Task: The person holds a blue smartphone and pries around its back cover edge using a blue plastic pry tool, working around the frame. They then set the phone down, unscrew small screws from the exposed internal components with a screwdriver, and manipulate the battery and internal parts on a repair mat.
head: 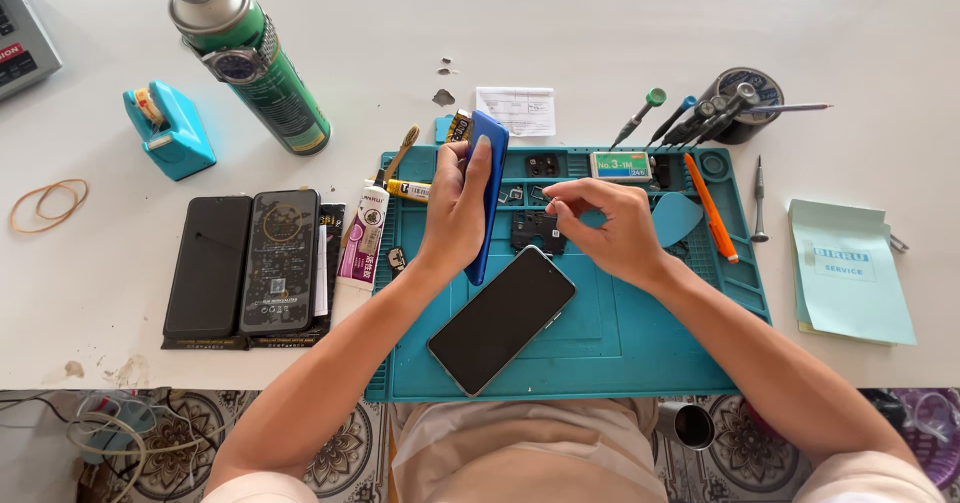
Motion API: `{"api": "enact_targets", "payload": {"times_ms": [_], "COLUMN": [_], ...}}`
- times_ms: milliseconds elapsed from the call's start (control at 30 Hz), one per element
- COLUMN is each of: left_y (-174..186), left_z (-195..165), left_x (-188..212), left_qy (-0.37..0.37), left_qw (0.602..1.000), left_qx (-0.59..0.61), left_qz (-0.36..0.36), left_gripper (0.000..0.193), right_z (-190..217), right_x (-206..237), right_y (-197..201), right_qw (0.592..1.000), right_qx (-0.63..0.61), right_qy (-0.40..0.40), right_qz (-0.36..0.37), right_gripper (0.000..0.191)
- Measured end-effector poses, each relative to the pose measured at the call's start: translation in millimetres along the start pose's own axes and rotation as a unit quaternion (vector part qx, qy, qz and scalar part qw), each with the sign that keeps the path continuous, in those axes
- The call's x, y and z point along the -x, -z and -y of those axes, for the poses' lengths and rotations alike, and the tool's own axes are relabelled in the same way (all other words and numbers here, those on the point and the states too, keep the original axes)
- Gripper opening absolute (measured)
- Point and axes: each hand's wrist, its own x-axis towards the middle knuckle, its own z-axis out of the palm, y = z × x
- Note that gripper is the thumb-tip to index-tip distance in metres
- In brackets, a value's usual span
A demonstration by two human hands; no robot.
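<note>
Two dark phones (243, 263) lie untouched on the bench (600, 53), left of the mat (620, 343). Left hand (455, 208) grips a blue back cover (488, 193) on edge, fingers wrapped round it, so cover's off. Phone (502, 318) lies screen up on mat, just below both hands. Right hand (610, 228) pinches sthg tiny, too small to ID, fingers narrow, over a black part (536, 231). Reassembly looks unfinished.
</note>
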Motion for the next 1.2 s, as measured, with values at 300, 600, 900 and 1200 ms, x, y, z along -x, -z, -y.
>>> {"api": "enact_targets", "payload": {"times_ms": [300,600,900,1200], "left_y": [-28,-5,12,5], "left_z": [22,7,-3,2], "left_x": [-9,-23,-38,-42], "left_qy": [0.06,0.082,0.077,0.072], "left_qw": [0.998,0.953,0.94,0.94], "left_qx": [-0.004,0.289,0.331,0.334], "left_qz": [0.029,0.048,-0.018,-0.007], "left_gripper": [0.052,0.059,0.062,0.063], "right_z": [-34,-42,-51,-57], "right_x": [9,3,-2,-1], "right_y": [30,38,35,43], "right_qw": [0.999,0.997,0.992,0.994], "right_qx": [0.038,0.059,0.073,0.06], "right_qy": [0.024,-0.036,-0.064,-0.044], "right_qz": [0.019,0.04,0.082,0.085], "right_gripper": [0.021,0.019,0.018,0.018]}}
